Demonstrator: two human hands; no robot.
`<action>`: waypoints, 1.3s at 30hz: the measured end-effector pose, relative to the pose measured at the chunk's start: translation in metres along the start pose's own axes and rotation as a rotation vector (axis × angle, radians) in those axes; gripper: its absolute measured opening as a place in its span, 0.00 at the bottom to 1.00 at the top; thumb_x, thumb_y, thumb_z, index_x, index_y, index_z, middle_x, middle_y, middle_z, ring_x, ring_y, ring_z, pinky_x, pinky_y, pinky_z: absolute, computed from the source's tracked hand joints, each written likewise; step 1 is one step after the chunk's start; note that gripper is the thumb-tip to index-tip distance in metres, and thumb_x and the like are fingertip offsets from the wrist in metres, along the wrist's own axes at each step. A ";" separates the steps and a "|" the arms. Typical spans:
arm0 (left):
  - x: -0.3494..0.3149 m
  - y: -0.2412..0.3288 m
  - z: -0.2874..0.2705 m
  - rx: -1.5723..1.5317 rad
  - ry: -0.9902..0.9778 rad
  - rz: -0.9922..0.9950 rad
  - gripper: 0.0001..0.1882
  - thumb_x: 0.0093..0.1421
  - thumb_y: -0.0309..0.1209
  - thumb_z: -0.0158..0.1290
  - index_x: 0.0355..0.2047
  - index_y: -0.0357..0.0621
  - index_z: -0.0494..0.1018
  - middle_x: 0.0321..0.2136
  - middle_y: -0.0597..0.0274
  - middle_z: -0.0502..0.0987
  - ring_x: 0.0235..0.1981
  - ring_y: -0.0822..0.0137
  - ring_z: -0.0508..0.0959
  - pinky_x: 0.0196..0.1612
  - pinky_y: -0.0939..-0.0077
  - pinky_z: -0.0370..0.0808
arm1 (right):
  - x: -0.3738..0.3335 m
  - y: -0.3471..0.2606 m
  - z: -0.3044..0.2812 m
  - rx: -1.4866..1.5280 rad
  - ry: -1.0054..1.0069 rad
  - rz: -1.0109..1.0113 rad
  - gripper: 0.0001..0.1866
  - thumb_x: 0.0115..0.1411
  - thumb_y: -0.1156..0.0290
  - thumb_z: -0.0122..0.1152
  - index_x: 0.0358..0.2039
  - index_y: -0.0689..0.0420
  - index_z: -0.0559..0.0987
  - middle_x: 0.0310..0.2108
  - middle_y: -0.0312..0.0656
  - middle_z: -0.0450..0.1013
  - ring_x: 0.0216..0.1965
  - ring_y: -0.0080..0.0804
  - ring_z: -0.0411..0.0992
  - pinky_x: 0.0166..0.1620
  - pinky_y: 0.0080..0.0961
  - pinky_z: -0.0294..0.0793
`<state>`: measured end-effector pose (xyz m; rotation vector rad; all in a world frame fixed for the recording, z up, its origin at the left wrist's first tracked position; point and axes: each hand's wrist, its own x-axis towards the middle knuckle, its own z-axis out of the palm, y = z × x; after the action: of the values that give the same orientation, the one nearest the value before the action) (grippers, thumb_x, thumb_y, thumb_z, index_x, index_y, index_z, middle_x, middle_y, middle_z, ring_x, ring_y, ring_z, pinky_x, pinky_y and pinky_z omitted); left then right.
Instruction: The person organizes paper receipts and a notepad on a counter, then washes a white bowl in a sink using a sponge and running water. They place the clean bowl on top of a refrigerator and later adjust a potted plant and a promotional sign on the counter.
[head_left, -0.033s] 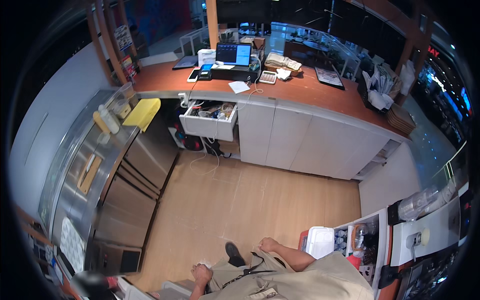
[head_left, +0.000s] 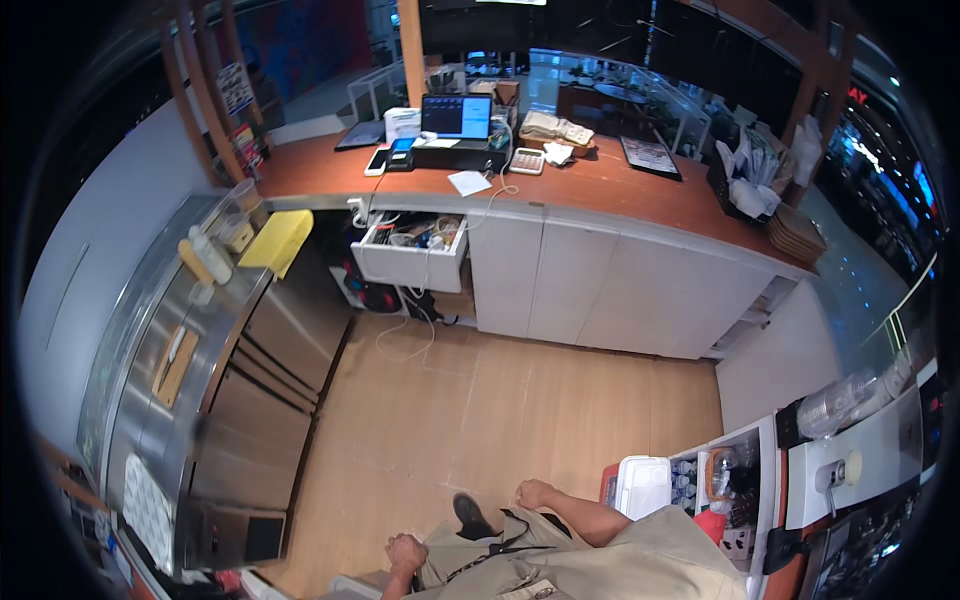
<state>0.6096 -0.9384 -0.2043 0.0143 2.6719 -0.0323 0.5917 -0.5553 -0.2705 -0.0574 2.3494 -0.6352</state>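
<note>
Two bare hands showed at the near edge of the view, both hanging empty beside the person's beige clothing. The left hand was curled into a loose fist, its grip closed on nothing, just left of the hip. The right hand rested against the waist with its fingers bent; whether that grip pinched the cloth could not be told. A dark shoe stood between them on the pale wooden plank floor. Nearest the right hand, at near right, lay a white rectangular plastic lid over a red-edged box, beside a bin of small bottles.

On the left stood a brushed steel refrigerated unit, its top carrying a yellow cloth. Far across the floor ran a reddish-brown desk over smooth white cabinet doors, with one white drawer pulled open and full of tangled cables. On the desk sat a laptop with a lit screen, a calculator and a white slip of paper.

Against the earlier frame nothing had shifted: both hands, the shoe and the open drawer kept the same places.
</note>
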 end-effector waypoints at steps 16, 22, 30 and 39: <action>0.309 -0.002 -0.043 -0.071 -0.432 0.661 0.19 0.59 0.42 0.57 0.44 0.44 0.83 0.37 0.54 0.84 0.37 0.60 0.84 0.44 0.66 0.80 | 0.019 0.176 0.024 0.732 0.058 0.455 0.14 0.57 0.60 0.59 0.34 0.55 0.86 0.29 0.44 0.81 0.30 0.35 0.79 0.34 0.32 0.77; 0.396 0.142 -0.134 -0.442 -0.503 0.360 0.14 0.60 0.35 0.58 0.42 0.39 0.82 0.32 0.58 0.82 0.31 0.63 0.81 0.35 0.68 0.80 | 0.059 0.236 -0.059 1.398 0.433 0.566 0.10 0.59 0.67 0.60 0.40 0.50 0.84 0.28 0.37 0.79 0.27 0.31 0.77 0.30 0.35 0.77; 0.477 0.311 -0.224 -0.841 -0.643 -0.091 0.16 0.64 0.37 0.55 0.47 0.40 0.76 0.36 0.53 0.80 0.35 0.57 0.82 0.38 0.57 0.84 | 0.111 0.304 -0.277 1.609 0.794 0.615 0.05 0.64 0.72 0.59 0.39 0.53 0.81 0.29 0.36 0.76 0.25 0.24 0.74 0.24 0.21 0.71; 0.531 0.381 -0.216 -0.852 -0.466 0.166 0.13 0.61 0.32 0.50 0.44 0.44 0.78 0.32 0.61 0.80 0.29 0.63 0.79 0.32 0.64 0.80 | 0.129 0.360 -0.266 0.689 0.327 0.508 0.12 0.63 0.62 0.60 0.40 0.55 0.82 0.33 0.43 0.79 0.32 0.34 0.78 0.36 0.34 0.78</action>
<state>0.0446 -0.5492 -0.2602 -0.0396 2.0229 1.0119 0.3710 -0.1517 -0.3452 0.9771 2.1693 -1.2047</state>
